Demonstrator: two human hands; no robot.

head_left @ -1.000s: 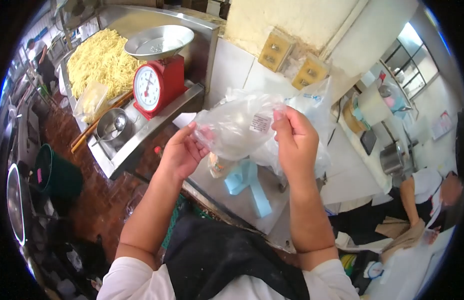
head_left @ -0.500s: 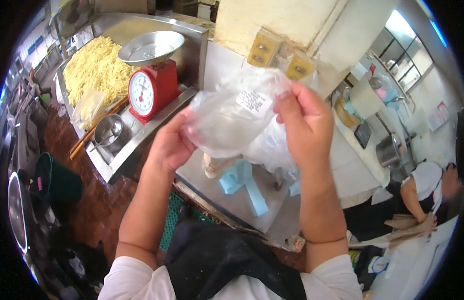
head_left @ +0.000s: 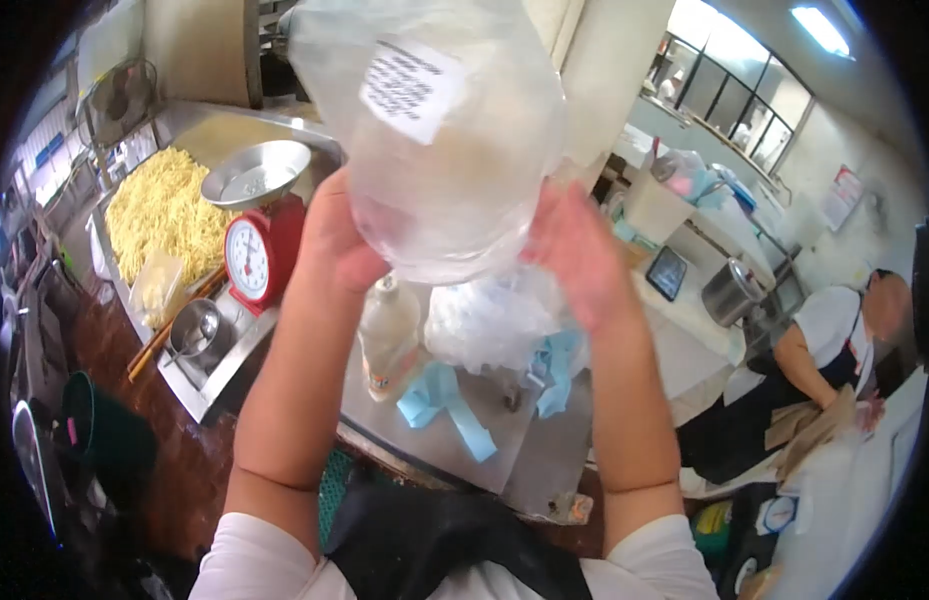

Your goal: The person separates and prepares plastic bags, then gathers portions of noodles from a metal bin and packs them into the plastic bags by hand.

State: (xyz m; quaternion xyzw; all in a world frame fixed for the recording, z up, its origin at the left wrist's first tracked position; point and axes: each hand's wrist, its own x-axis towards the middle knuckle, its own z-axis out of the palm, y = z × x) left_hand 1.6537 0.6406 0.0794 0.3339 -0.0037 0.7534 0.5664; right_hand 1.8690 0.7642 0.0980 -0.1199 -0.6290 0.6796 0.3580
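Worker's-eye view of two bare hands and a translucent plastic bag. The bag is raised in front of the wearer, above the metal counter, and its printed white label faces the viewer, tilted. The left hand meets the lower left side of the bag, its fingers partly hidden by the plastic; whether they are spread or pinching cannot be told. The right hand lies at the lower right side, blurred—the exact set of its fingers cannot be told either. Below the bag, on the counter, an upright bottle stands beside a crumpled heap of clear plastic; one light-blue strip lies in front of these, and a second blue strip is at the heap's right. At left, a steel tray bears a mound of yellow noodles, a red dial scale topped by a shallow metal pan, and a metal bowl holding a spoon. A dark green bucket is on the floor. At right, a co-worker in a dark apron has brown paper at the hands—near a lidded steel pot.
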